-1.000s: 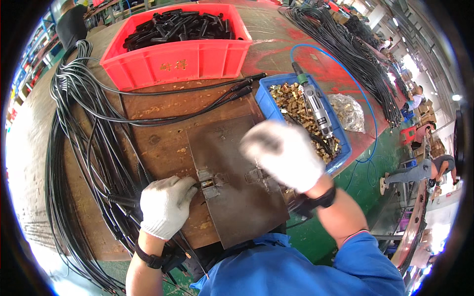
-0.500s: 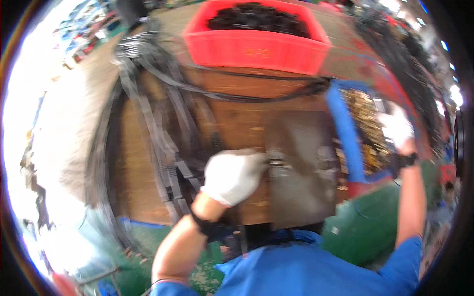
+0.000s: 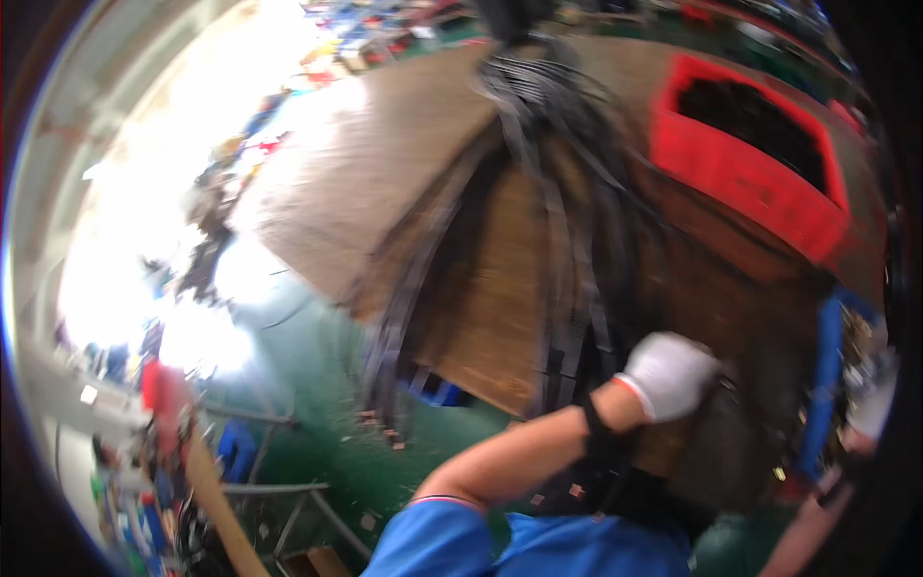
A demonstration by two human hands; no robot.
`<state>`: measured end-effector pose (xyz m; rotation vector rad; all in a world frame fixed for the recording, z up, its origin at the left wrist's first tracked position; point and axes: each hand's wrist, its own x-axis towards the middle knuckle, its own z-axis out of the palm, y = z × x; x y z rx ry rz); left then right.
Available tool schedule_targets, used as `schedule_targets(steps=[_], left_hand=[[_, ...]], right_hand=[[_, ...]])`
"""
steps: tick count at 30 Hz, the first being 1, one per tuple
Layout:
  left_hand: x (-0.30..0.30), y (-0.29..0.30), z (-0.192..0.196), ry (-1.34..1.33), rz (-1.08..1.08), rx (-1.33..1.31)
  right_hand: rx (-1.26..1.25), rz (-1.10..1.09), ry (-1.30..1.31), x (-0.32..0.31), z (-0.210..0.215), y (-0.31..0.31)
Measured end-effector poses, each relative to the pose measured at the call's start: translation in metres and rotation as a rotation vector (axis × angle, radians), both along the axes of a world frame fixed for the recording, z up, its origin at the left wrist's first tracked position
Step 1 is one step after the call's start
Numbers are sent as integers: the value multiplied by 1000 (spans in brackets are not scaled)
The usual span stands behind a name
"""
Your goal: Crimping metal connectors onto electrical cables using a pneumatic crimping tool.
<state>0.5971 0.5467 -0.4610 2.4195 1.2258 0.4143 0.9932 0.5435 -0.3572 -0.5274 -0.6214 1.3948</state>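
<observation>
My left hand (image 3: 668,377), in a white glove, is closed with its fingers toward the right, over a dark plate (image 3: 721,433) on the bench. Something small and dark shows by its fingertips, too blurred to name. My right hand (image 3: 875,404), also gloved, is at the right rim of the view, over a blue bin (image 3: 825,385) of small brass-coloured pieces. Its fingers are smeared by motion. Left of my left hand, long black cables (image 3: 562,260) fan out across the bench from a gathered bundle (image 3: 524,82).
A red crate (image 3: 745,173) filled with black parts stands at the far right of the wooden bench (image 3: 481,346). More black cables (image 3: 413,279) hang over the near edge above the green floor (image 3: 336,433). Metal frame legs (image 3: 308,500) stand at the lower left.
The view has swung left, so bench, crate and bin appear further right. My left hand stays closed by the dark plate; my right hand remains at the blue bin.
</observation>
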Motion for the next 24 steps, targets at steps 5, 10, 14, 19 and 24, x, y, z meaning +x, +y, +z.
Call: schedule_targets(steps=[5, 10, 14, 19, 24], left_hand=[[-20, 0, -7, -106, 37, 129], [-19, 0, -2, -139, 31, 163], [-11, 0, 3, -107, 23, 114], [-10, -2, 4, -84, 19, 109], [-10, -1, 3, -78, 24, 96]], right_hand=[[340, 46, -267, -150, -7, 15], [276, 99, -407, -184, -13, 16], [132, 116, -288, -179, -33, 7], [111, 89, -334, -186, -36, 4], [78, 92, -302, -191, -39, -1]])
